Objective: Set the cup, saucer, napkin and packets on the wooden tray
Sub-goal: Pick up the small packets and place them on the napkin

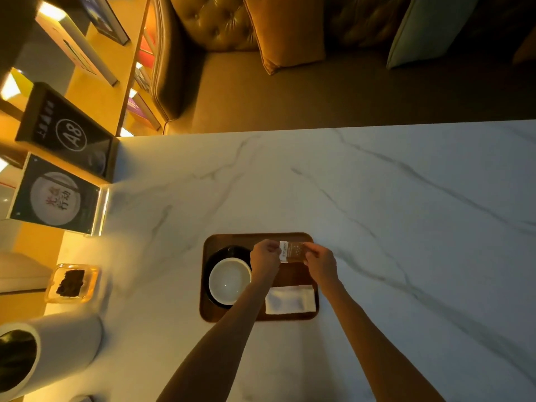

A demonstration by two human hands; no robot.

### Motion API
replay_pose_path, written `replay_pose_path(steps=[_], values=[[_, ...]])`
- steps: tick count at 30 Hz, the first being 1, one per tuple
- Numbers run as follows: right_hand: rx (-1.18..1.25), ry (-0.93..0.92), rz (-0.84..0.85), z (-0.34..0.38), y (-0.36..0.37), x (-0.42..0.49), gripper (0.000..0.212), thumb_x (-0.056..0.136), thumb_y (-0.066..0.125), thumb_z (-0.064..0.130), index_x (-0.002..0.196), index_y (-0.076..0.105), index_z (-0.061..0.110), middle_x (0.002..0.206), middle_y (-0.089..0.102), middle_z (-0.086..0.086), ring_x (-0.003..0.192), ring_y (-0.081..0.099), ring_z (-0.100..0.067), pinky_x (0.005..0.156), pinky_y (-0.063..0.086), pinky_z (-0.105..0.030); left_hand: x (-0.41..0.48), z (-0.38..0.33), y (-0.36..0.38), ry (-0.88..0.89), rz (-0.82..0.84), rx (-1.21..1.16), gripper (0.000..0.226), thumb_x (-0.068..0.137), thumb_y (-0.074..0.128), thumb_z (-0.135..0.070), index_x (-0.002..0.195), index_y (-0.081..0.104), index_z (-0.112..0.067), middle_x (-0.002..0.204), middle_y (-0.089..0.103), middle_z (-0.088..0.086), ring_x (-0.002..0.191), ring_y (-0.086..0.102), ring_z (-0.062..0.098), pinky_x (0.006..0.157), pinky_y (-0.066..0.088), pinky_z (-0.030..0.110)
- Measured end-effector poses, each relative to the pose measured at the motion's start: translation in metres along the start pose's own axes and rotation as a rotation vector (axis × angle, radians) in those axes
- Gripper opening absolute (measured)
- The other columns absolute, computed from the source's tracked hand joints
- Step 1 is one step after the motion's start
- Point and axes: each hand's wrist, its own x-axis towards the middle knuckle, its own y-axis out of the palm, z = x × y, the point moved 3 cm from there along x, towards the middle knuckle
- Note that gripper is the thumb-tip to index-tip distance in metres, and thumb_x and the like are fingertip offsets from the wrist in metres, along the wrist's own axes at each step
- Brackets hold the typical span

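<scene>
White marble with grey veins makes up the table (377, 227), and the wooden tray (213, 242) lies on it near the person's edge, a little left of the middle. Both bare forearms reach in from the near edge and meet over the tray's far right part. The left hand (264, 256) crosses above the right rim of the cup, knuckles up, fingers curled and pinching the left end of the packets (293, 251). The right hand (320, 261) pinches the right end in the same way, so the packets are stretched level between the two hands. One end shows white and the rest brown. How many there are, and whether they touch the tray, cannot be told.

On the tray's left half the black saucer (229, 250) carries the white cup (230, 281), mouth up. The folded white napkin (290, 299) lies in the near right corner, just beside the saucer and between the two forearms. Bare wood shows between the napkin and the packets.

The table stretches open to the right of the tray and beyond it to the far edge, where a brown sofa (290, 91) stands. To the left, well apart from the tray, are a glass dish (72, 282) with something dark in it, a white bin (58, 343) and a black sign (66, 134) marked A8.
</scene>
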Motion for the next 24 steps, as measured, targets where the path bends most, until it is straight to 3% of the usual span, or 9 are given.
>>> replay_pose_path(steps=[3,6,10,12,14,17,20,24], values=[[-0.074,0.023,0.092,0.001,0.009,0.003,0.042,0.094,0.039,0.0,0.134,0.05,0.003,0.129,0.058,-0.019,0.117,0.056,-0.033,0.1,0.049,-0.045,-0.003,-0.002,0.005,0.02,-0.014,-0.004,0.025,0.09,0.057,-0.004,0.11,0.071,-0.01,0.1,0.071,0.005,0.086,0.064,0.014,0.075,0.054,0.027],[-0.084,0.024,0.134,0.0,0.014,0.001,0.042,0.094,0.036,-0.001,0.133,0.049,0.003,0.128,0.058,-0.02,0.119,0.054,-0.033,0.102,0.047,-0.042,-0.009,-0.003,0.008,0.055,0.022,-0.028,0.03,0.092,0.049,-0.002,0.11,0.071,-0.014,0.089,0.068,-0.006,0.079,0.061,0.008,0.067,0.049,0.02],[-0.049,-0.014,0.111,0.006,0.014,-0.005,0.04,0.094,0.04,-0.001,0.132,0.05,0.002,0.125,0.06,-0.018,0.118,0.056,-0.029,0.097,0.047,-0.03,-0.014,0.0,0.011,0.093,0.07,-0.016,0.033,0.089,0.045,0.002,0.089,0.07,-0.019,0.085,0.071,0.008,0.068,0.058,0.013,0.055,0.045,0.022],[-0.027,-0.006,0.103,0.006,0.015,-0.007,0.041,0.094,0.045,0.002,0.135,0.047,0.002,0.126,0.06,-0.018,0.118,0.056,-0.029,0.094,0.048,-0.029,-0.016,0.003,0.011,0.096,0.055,-0.024,0.032,0.09,0.046,0.001,0.09,0.071,-0.019,0.082,0.07,0.007,0.068,0.058,0.011,0.054,0.044,0.019],[0.014,0.005,0.064,0.004,0.013,-0.008,0.042,0.093,0.052,0.007,0.135,0.048,0.003,0.125,0.061,-0.017,0.114,0.059,-0.027,0.092,0.05,-0.03,-0.016,0.007,0.008,0.054,0.012,-0.09,0.029,0.092,0.05,-0.003,0.1,0.072,-0.019,0.086,0.07,0.0,0.077,0.063,0.011,0.062,0.052,0.021],[0.092,0.008,-0.058,0.0,0.006,-0.008,0.035,0.09,0.057,0.008,0.126,0.059,0.007,0.119,0.066,-0.013,0.106,0.063,-0.023,0.084,0.053,-0.026,-0.016,0.012,0.005,-0.025,-0.016,-0.22,0.022,0.093,0.057,-0.008,0.109,0.07,-0.015,0.095,0.07,0.001,0.09,0.067,0.014,0.082,0.06,0.035],[0.187,0.017,-0.062,-0.003,0.003,-0.007,0.032,0.09,0.058,0.006,0.121,0.062,0.009,0.117,0.066,-0.011,0.101,0.063,-0.018,0.083,0.056,-0.03,-0.017,0.014,0.004,-0.052,0.015,-0.31,0.021,0.091,0.059,-0.009,0.11,0.068,-0.013,0.099,0.07,0.007,0.093,0.068,0.018,0.082,0.061,0.038],[0.272,0.04,-0.002,-0.007,0.001,-0.004,0.031,0.091,0.058,0.008,0.122,0.062,0.008,0.119,0.065,-0.013,0.105,0.064,-0.025,0.086,0.058,-0.04,-0.02,0.017,0.003,-0.113,0.123,-0.461,0.024,0.091,0.06,-0.008,0.114,0.064,-0.01,0.104,0.069,0.011,0.097,0.069,0.022,0.084,0.06,0.037]])
